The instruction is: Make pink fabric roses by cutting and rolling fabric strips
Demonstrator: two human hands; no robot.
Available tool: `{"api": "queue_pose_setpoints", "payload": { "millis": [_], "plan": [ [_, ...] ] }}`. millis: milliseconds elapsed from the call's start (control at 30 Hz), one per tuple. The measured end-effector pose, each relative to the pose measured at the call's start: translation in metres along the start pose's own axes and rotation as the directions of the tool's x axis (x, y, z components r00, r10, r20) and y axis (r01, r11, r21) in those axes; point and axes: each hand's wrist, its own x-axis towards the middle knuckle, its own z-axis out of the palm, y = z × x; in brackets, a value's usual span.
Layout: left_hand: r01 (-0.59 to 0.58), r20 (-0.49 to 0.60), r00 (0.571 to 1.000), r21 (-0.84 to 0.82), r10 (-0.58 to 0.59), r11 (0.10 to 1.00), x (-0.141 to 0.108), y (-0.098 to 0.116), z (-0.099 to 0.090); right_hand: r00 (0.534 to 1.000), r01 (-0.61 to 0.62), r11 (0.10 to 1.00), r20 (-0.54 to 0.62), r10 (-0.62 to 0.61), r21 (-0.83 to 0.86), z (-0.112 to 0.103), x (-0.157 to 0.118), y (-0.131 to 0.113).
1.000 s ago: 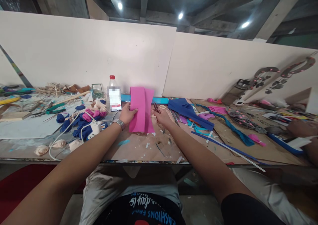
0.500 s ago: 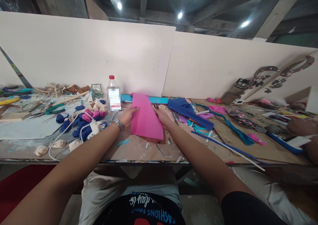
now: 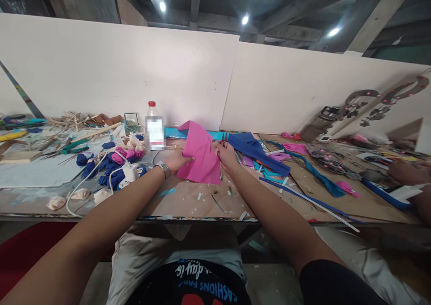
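A pink piece of cloth (image 3: 200, 154) hangs over the table in front of me, creased and bent over at its top. My left hand (image 3: 180, 160) is closed on its left edge, thumb across the front. On the right edge, my right hand (image 3: 226, 154) pinches the cloth. From that same hand a pair of scissors (image 3: 224, 139) sticks up, blades pointing away and slightly apart; their handles are hidden in the fingers. Just right of them lies a folded dark blue cloth (image 3: 252, 150).
Behind my left wrist stands a red-capped bottle (image 3: 155, 127). Blue and pink fabric pieces (image 3: 111, 165) lie at left beside a white cable and plug (image 3: 129, 172). A blue strip (image 3: 303, 195) crosses the table at right. Another person's hand (image 3: 409, 172) is at the far right.
The pink cloth went from nearly flat to creased, its top folding over. My right hand rose slightly, bringing the scissors into clearer view; my left hand shifted a little down and right.
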Motion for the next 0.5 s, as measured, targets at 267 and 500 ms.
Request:
{"api": "queue_pose_setpoints", "payload": {
  "millis": [267, 500],
  "plan": [
    [-0.099, -0.270, 0.959, -0.046, 0.083, 0.994, 0.011, -0.004, -0.007, 0.998, 0.050, 0.998, -0.035, -0.048, 0.046, -0.002, -0.003, -0.015],
    [-0.215, -0.466, 0.851, 0.109, 0.241, 0.970, 0.015, -0.002, -0.014, 0.974, 0.094, 0.994, 0.200, -0.105, 0.062, 0.012, -0.022, -0.019]
  ]
}}
